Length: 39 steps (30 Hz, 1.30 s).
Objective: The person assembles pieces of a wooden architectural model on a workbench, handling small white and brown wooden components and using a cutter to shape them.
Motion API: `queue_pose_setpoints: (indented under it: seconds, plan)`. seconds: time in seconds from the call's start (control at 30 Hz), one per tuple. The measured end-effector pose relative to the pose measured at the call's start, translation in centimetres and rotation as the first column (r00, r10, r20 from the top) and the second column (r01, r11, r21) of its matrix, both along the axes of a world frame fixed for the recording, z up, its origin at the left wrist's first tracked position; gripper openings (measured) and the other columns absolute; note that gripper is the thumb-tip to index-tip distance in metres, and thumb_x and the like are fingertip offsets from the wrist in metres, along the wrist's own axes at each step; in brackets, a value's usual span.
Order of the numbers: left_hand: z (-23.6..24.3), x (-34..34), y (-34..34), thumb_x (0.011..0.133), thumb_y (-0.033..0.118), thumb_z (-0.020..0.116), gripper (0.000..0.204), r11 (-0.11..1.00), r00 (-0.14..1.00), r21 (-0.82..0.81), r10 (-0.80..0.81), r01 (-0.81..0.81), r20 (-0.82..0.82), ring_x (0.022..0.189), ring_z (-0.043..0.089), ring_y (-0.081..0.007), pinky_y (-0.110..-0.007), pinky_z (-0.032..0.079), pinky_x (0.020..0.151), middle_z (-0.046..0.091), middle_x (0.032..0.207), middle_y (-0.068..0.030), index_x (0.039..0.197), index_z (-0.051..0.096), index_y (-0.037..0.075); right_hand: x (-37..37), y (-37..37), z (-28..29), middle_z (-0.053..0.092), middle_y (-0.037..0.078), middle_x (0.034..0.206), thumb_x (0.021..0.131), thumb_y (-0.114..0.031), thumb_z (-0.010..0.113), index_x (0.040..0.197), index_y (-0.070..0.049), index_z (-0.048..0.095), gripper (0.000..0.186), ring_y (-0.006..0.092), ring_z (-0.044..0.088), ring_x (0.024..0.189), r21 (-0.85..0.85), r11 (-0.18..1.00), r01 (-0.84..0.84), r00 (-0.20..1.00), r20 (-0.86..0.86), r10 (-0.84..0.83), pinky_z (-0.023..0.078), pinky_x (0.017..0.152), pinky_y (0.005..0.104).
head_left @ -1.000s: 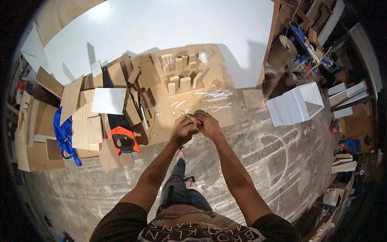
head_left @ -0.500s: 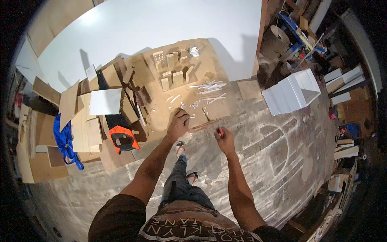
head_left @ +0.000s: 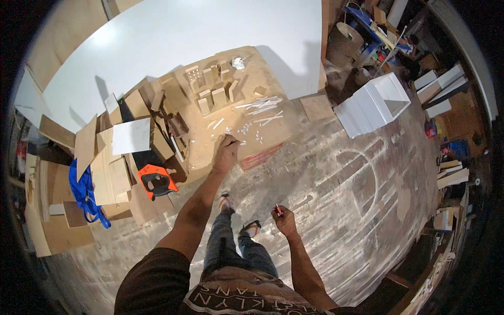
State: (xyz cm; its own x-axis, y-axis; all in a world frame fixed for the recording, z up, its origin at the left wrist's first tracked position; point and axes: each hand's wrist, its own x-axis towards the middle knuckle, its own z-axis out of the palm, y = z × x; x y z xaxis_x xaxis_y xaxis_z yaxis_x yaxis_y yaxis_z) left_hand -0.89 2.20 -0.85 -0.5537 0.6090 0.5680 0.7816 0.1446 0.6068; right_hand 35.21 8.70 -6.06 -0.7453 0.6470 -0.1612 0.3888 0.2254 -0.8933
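Observation:
My left hand has its fingers curled over the near part of the tan board, beside small white pieces; whatever it pinches is hidden. Lower and to the right, above the floor, my right hand grips a red-handled tool. Long white sticks lie on the board's right half. Upright wooden blocks stand farther back, one dotted with holes. A red strip runs along the board's front edge.
At left are stacked panels, an orange-handled saw and a blue fabric bundle. Behind the board spreads a white surface. A white box stands right, with a cardboard drum and offcuts beyond.
My hands, earlier together at the board, have separated: the left moved left and up, then stayed low over the board; the right dropped toward me with the tool. The view has shifted too.

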Motion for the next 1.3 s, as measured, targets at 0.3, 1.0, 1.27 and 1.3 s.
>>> queue_pose_setpoints:
  seconds: [0.3, 1.0, 1.27, 1.3]
  plan:
    - [1.2, 0.1, -0.5, 0.079, -0.002, 0.068, 0.015, 0.990, 0.996, -0.129, 0.040, -0.050, -0.081, 0.101, 0.060, -0.0300, -0.041, 0.049, 0.094, 0.066, 0.095, -0.0109, 0.093, 0.074, 0.000, -4.4, -3.3, 3.1, 0.069, 0.012, 0.081, 0.094, -0.016, 0.071, 0.101, 0.001, 0.068, 0.019, 0.0173, 0.063, 0.072, -0.015, 0.999, 0.047, 0.994, 0.102, -0.045, 0.052, 0.068, 0.0324]
    - [0.6, -3.0, -1.4, 0.076, 0.006, 0.065, 0.023, 0.963, 0.979, -0.249, -0.143, 0.103, -0.145, 0.103, 0.061, -0.0292, -0.042, 0.049, 0.093, 0.069, 0.102, -0.0082, 0.097, 0.076, 0.004, -21.5, -3.9, 8.2, 0.067, 0.034, 0.090, 0.105, -0.043, 0.047, 0.111, 0.006, 0.062, 0.052, 0.0522, 0.066, 0.090, -0.048, 0.990, 0.132, 0.988, 0.093, -0.127, 0.052, 0.079, 0.0527]
    - [1.1, -3.3, -1.3, 0.073, 0.006, 0.069, 0.024, 0.969, 0.969, -0.212, -0.168, 0.128, -0.184, 0.098, 0.063, -0.0313, -0.042, 0.052, 0.088, 0.070, 0.097, -0.0109, 0.096, 0.075, 0.001, -23.7, -3.9, 6.7, 0.066, 0.036, 0.086, 0.109, -0.044, 0.040, 0.103, 0.006, 0.059, 0.053, 0.0546, 0.065, 0.085, 0.187, 0.969, 0.161, 0.959, 0.202, -0.198, 0.051, 0.074, 0.0596]
    - [1.0, -3.3, -1.3, 0.073, 0.006, 0.069, 0.024, 0.968, 0.968, -0.213, -0.169, 0.129, -0.183, 0.098, 0.063, -0.0313, -0.042, 0.052, 0.088, 0.070, 0.097, -0.0109, 0.096, 0.075, 0.001, -24.0, -3.9, 6.7, 0.067, 0.035, 0.085, 0.109, -0.044, 0.040, 0.102, 0.006, 0.058, 0.053, 0.0542, 0.066, 0.085, 0.210, 0.963, 0.167, 0.949, 0.229, -0.214, 0.051, 0.075, 0.0597]
